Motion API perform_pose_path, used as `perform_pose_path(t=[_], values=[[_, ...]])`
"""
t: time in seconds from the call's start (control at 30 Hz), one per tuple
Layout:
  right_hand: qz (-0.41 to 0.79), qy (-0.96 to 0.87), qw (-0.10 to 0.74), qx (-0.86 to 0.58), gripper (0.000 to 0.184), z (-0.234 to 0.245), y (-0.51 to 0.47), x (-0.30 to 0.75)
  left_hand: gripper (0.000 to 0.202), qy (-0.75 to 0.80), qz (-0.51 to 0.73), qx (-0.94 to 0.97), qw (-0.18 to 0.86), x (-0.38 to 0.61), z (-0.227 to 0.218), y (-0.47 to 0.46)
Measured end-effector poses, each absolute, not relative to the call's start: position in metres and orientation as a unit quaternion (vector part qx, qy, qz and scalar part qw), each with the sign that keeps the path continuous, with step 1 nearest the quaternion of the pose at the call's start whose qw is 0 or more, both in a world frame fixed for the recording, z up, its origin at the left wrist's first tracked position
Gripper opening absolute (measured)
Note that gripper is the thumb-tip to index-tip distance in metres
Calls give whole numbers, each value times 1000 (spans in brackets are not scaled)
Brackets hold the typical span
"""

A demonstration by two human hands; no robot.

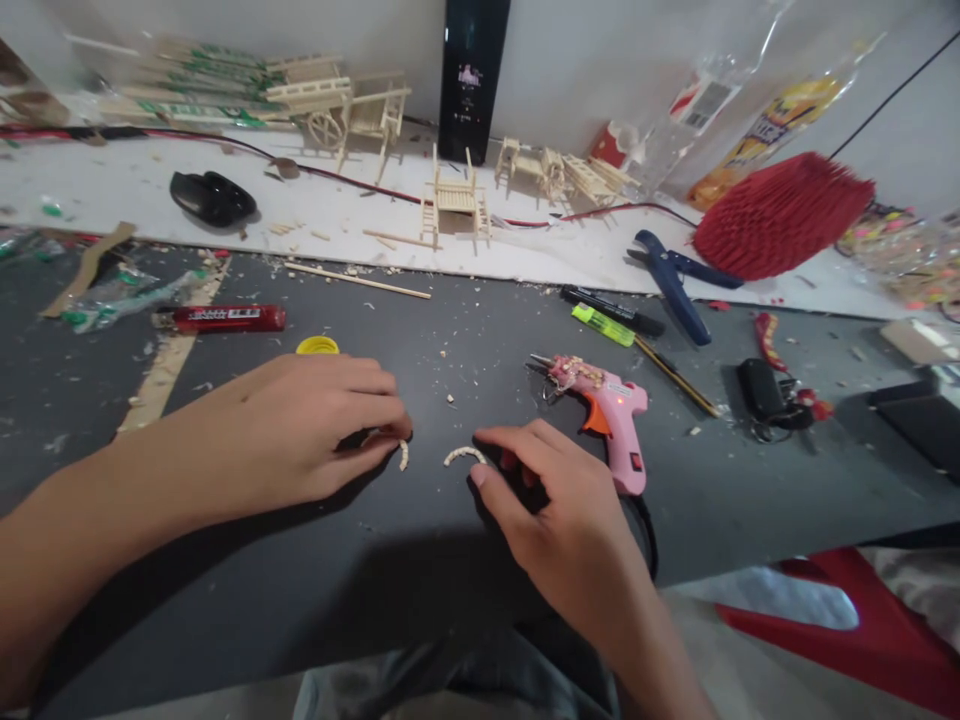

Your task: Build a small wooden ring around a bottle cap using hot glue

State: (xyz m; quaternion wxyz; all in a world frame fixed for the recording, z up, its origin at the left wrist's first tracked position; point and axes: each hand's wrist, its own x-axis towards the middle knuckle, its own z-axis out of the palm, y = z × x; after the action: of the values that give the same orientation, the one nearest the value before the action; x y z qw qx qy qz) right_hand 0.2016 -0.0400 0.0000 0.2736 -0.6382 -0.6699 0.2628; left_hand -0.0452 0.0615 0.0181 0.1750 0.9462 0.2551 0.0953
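My left hand (341,425) is over the dark table, its thumb and fingertips pinched together at a short, curved, pale segmented piece (404,456). Most of that piece sticks out below the fingertips. To its right lies a second pale piece (465,454), bent into an arc and made of small wood-like segments. My right hand (551,485) is at the right end of this arc, thumb and index finger apart on either side. Whether the thumb touches the arc is unclear. Just beyond my right hand lies a pink glue gun (611,410) with an orange trigger, its nozzle pointing left.
Miniature wooden carts (457,200) stand on a white ledge (540,250) at the back. Blue cutters (675,285), a green highlighter (602,325) and keys (780,400) lie at right. A red cutter knife (225,318) and yellow cap (317,345) are at left.
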Motion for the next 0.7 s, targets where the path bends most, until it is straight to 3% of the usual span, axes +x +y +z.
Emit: perform_pose_path(t=[0.17, 0.3, 0.47, 0.7], values=[[234, -708, 237, -623, 18, 0, -25, 194, 24, 303, 107, 926, 199, -44, 19, 57], [263, -695, 267, -613, 15, 2, -24, 194, 18, 317, 140, 906, 242, -39, 21, 58], [378, -586, 359, -620, 15, 6, -33, 200, 15, 368, 207, 816, 395, -29, 24, 56], [507, -377, 555, -541, 14, -8, -42, 195, 11, 379, 239, 592, 670, -16, -3, 41]])
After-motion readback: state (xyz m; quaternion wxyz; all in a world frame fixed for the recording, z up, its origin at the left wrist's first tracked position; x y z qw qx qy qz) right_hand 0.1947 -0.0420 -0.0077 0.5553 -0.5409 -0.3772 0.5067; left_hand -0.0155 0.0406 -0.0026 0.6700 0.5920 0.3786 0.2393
